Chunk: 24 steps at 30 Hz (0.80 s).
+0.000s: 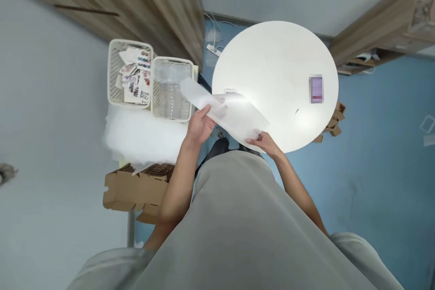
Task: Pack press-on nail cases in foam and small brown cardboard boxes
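Stretched between my two hands is a thin, white, slightly see-through sheet (234, 111), perhaps foam or plastic, held over the near left edge of the round white table (272, 54). My left hand (201, 126) pinches its lower left edge with the thumb on top, and some fingers show faintly through it. At the sheet's lower right corner, my right hand (265, 143) grips it between thumb and fingers. A pile of similar white sheets (146, 133) lies to the left of my left hand. Part of a small clear object (230, 91) shows behind the sheet on the table.
Two white baskets stand at left: one basket (111, 74) holds printed cards, the other basket (173, 60) clear plastic packs. Cardboard boxes (136, 190) sit below the pile. A blurred purple item (316, 88) lies on the table's right. A power strip (213, 50) rests on the floor.
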Tool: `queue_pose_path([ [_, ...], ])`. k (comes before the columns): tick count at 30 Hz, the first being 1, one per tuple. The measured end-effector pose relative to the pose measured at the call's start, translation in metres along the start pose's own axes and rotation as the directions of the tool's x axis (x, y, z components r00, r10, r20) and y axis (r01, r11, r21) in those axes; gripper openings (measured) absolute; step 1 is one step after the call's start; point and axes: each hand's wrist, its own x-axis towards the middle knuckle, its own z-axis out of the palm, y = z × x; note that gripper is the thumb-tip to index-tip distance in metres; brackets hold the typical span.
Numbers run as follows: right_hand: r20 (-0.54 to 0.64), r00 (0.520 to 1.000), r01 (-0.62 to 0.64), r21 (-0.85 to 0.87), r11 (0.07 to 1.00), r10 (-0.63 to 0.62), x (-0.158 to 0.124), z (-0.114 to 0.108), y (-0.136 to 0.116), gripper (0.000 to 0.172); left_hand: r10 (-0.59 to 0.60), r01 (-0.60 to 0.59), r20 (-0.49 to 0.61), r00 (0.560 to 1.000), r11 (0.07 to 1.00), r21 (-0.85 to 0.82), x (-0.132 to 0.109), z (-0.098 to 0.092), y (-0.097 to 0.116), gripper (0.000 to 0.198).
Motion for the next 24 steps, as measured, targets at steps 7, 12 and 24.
queue_pose_path([
  [7,-0.361,0.931,0.017,0.190,0.982,0.054,-0.010,-0.073,0.058,0.045,-0.195,0.157,0.286,0.938,0.976,0.147,0.058,0.101,-0.037,0.038],
  [12,-0.406,0.911,-0.023,0.116,0.993,0.069,0.010,-0.106,0.104,0.041,-0.277,0.212,0.302,0.912,0.950,0.232,0.099,0.148,-0.074,0.024],
  [24,-0.470,0.872,-0.203,-0.091,0.975,0.138,0.031,-0.122,0.158,0.025,-0.326,0.294,0.014,0.945,0.870,0.395,0.175,0.178,-0.149,0.019],
])
